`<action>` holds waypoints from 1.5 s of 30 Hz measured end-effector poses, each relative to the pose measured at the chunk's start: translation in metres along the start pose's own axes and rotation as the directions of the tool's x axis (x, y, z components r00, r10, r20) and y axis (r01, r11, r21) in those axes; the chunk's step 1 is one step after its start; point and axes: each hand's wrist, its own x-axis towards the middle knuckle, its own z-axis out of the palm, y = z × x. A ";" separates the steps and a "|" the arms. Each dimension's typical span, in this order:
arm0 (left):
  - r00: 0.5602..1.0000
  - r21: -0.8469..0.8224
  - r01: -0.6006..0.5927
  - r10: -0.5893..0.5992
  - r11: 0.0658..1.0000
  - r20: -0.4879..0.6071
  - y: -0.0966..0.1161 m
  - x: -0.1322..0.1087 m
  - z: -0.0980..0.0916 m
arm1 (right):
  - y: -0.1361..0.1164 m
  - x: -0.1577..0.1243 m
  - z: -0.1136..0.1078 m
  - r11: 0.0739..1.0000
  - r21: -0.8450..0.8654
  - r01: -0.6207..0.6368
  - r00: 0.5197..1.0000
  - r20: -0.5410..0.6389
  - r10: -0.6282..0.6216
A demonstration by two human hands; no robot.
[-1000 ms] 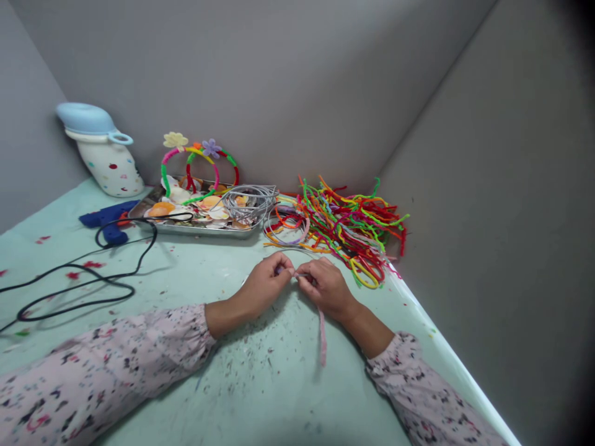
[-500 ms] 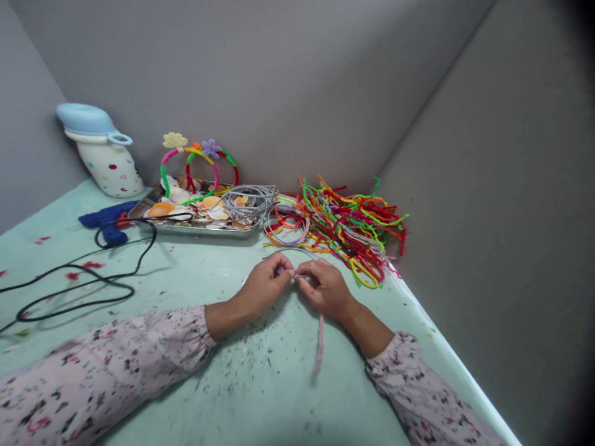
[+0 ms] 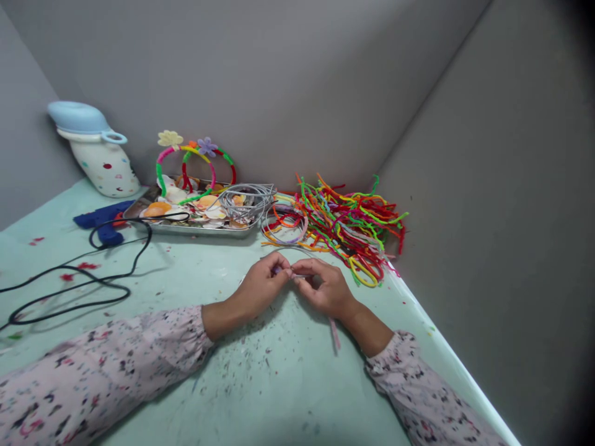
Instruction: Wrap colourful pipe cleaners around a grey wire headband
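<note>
1. The left hand [image 3: 261, 286] and the right hand [image 3: 325, 290] meet fingertip to fingertip on the pale green table [image 3: 260, 384], a little right of its middle.
2. Both hands are pinched shut on a pink pipe cleaner [image 3: 334, 333]. Its free end comes out under the right hand and lies on the table, pointing to the near side.
3. A small lilac bit shows at the left fingertips; it is perhaps a second pipe cleaner, but I cannot tell.
4. Just beyond the hands, toward the far right corner, lies a loose pile of coloured pipe cleaners [image 3: 353, 223] in red, green, yellow and orange.
5. To the left of the pile is a metal tray [image 3: 199, 230]. It holds bare grey headbands [image 3: 246, 201] and some pale shell-like pieces.
6. Two wrapped headbands [image 3: 186, 164] with small flowers stand upright at the far side of the tray.
7. Further left lies a blue glue gun [image 3: 105, 218], and its black cord [image 3: 93, 272] loops over the table.
8. A white spotted jug [image 3: 100, 158] with a blue lid stands at the far left wall.
</note>
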 end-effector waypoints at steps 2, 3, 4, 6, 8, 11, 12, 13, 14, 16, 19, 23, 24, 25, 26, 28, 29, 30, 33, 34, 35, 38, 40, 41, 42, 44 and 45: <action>1.000 -0.007 -0.004 0.004 1.000 -0.002 -0.001 0.000 0.001 | 0.001 -0.001 0.000 1.000 0.018 -0.025 1.000 0.000 0.025; 1.000 -0.012 -0.004 0.004 1.000 0.000 -0.001 0.000 0.001 | 0.001 -0.001 -0.001 0.999 0.035 -0.038 0.999 0.002 0.038; 1.000 -0.017 -0.001 0.001 1.000 0.002 -0.001 0.000 0.001 | 0.001 -0.001 -0.001 0.997 0.059 -0.051 0.999 0.004 0.051; 1.000 -0.026 0.009 -0.008 1.000 0.013 0.000 0.000 0.001 | 0.001 -0.002 -0.002 0.990 0.117 -0.076 0.997 0.009 0.075; 1.000 -0.030 0.010 -0.010 0.999 0.024 0.001 -0.001 0.001 | 0.001 -0.002 -0.002 0.980 0.173 -0.095 0.995 0.000 0.096; 0.999 -0.011 0.001 0.000 1.000 0.034 0.002 -0.001 0.000 | 0.000 0.000 -0.002 0.965 0.228 -0.127 0.991 -0.019 0.135; 0.999 0.000 0.000 0.000 1.000 0.037 0.002 -0.001 0.001 | -0.001 0.000 -0.002 0.960 0.239 -0.146 0.988 -0.023 0.156; 0.999 0.010 0.002 -0.003 1.000 0.041 0.001 -0.001 0.001 | -0.001 0.001 -0.002 0.953 0.250 -0.169 0.983 -0.026 0.181; 0.999 0.019 0.005 -0.006 1.000 0.046 0.001 -0.001 0.001 | -0.002 0.002 -0.001 0.945 0.261 -0.195 0.977 -0.029 0.209; 0.998 0.030 0.012 -0.014 0.999 0.054 -0.001 -0.001 0.001 | -0.003 0.003 0.000 0.923 0.290 -0.251 0.963 -0.022 0.268; 0.998 0.052 0.006 -0.009 0.999 0.063 -0.002 -0.001 0.002 | -0.003 0.005 0.002 0.881 0.351 -0.318 0.944 0.027 0.330; 0.997 0.083 -0.011 0.005 0.996 0.078 -0.002 -0.003 0.003 | -0.002 0.008 0.004 0.822 0.424 -0.381 0.921 0.095 0.379; 0.997 0.096 -0.012 0.005 0.995 0.079 -0.001 -0.003 0.003 | -0.002 0.009 0.004 0.806 0.441 -0.394 0.915 0.107 0.389; 0.997 0.109 -0.012 0.003 0.994 0.079 -0.001 -0.003 0.003 | -0.001 0.009 0.004 0.791 0.459 -0.404 0.910 0.114 0.398; 0.997 0.118 -0.010 0.001 0.993 0.078 0.000 -0.004 0.003 | -0.001 0.009 0.005 0.777 0.477 -0.410 0.906 0.113 0.408; 0.997 0.120 -0.002 -0.007 0.993 0.075 0.000 -0.004 0.003 | 0.000 0.010 0.005 0.758 0.503 -0.415 0.898 0.093 0.430; 0.997 0.117 0.000 -0.009 0.993 0.074 0.000 -0.004 0.003 | 0.000 0.010 0.005 0.752 0.514 -0.413 0.896 0.079 0.438; 0.997 0.115 0.000 -0.008 0.993 0.072 0.000 -0.004 0.003 | 0.000 0.010 0.005 0.747 0.524 -0.409 0.894 0.068 0.443; 0.998 0.126 -0.017 0.008 0.992 0.067 0.000 -0.004 0.003 | 0.000 0.011 0.005 0.748 0.539 -0.387 0.898 0.038 0.438; 0.998 0.133 -0.022 0.014 0.991 0.061 0.000 -0.004 0.003 | 0.000 0.011 0.005 0.756 0.536 -0.376 0.902 0.025 0.432; 0.998 0.142 -0.025 0.018 0.990 0.053 0.000 -0.004 0.003 | 0.000 0.011 0.005 0.767 0.529 -0.364 0.906 0.010 0.423; 0.999 0.179 -0.029 0.022 0.983 0.041 0.003 -0.004 0.003 | 0.002 0.011 0.006 0.799 0.512 -0.316 0.921 -0.035 0.387; 0.998 0.218 -0.043 0.031 0.975 0.060 0.005 -0.004 0.002 | 0.003 0.011 0.006 0.814 0.503 -0.289 0.929 -0.059 0.366; 0.997 0.240 -0.056 0.040 0.969 0.072 0.006 -0.004 0.002 | 0.003 0.010 0.006 0.822 0.498 -0.278 0.931 -0.071 0.358; 0.995 0.259 -0.070 0.050 0.963 0.082 0.006 -0.003 0.002 | 0.004 0.010 0.006 0.828 0.491 -0.269 0.933 -0.079 0.350; 0.993 0.286 -0.094 0.070 0.954 0.093 0.005 -0.003 0.001 | 0.004 0.010 0.006 0.841 0.479 -0.252 0.940 -0.086 0.331; 0.992 0.291 -0.104 0.079 0.951 0.096 0.005 -0.002 0.001 | 0.003 0.010 0.005 0.845 0.476 -0.243 0.945 -0.083 0.318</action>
